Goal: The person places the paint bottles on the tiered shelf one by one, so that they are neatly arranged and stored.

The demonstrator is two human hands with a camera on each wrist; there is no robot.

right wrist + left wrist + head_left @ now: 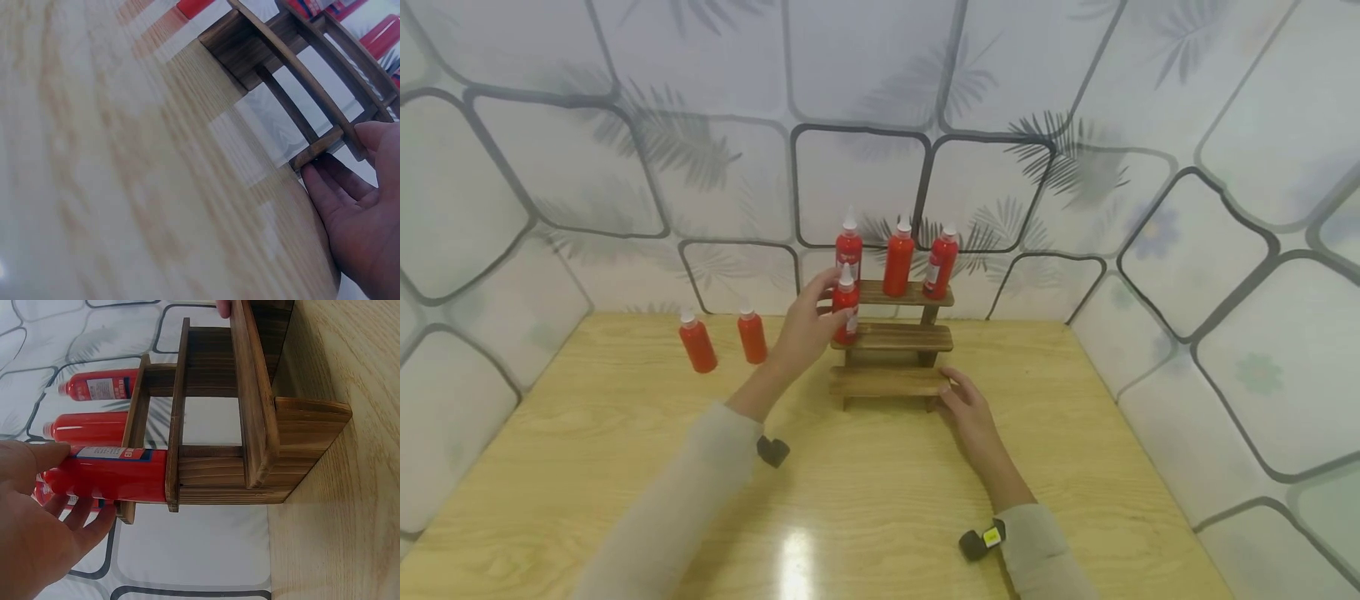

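My left hand (pixel 808 325) holds a red squeeze bottle (pixel 119 475) with a pointed white cap, thumb on one side and fingers on the other. The bottle stands upright at the left end of the middle step of a dark wooden three-step rack (pixel 895 382). On the top step stand three more red bottles, at left (pixel 848 243), middle (pixel 898 262) and right (pixel 941 265). My right hand (pixel 972 414) grips the right end of the lowest step, its thumb and fingers about the wood (pixel 322 147). The held bottle partly hides the top-left one.
Two more red bottles, one (pixel 698 346) farther left and one (pixel 752 337) nearer the rack, stand on the light wood table (pixel 865 492). Patterned wall panels (pixel 730 175) rise behind the table and on both sides.
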